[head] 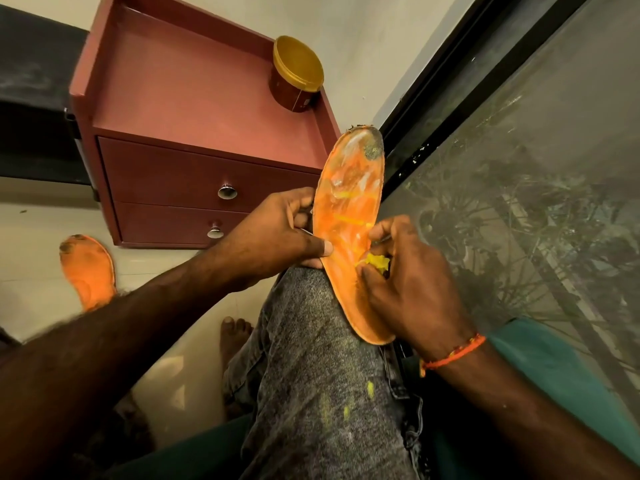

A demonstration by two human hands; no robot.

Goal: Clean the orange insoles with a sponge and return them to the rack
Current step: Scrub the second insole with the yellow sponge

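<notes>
Head view: 1 orange insole (349, 216) rests heel-down on the person's knee (311, 306). The left hand (277, 233) pinches its left edge, thumb on top. The right hand (405, 282) squeezes a yellow sponge (376, 261) against its right edge. A second insole (88, 268) lies on the floor (31, 244), beside the red drawer unit (194, 133).

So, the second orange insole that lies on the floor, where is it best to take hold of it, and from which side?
Probably at the narrower heel end of the second insole, which points toward the person. It lies flat on the floor, so a hand would come from above and pinch a side edge. The far toe end looks dirty.
</notes>
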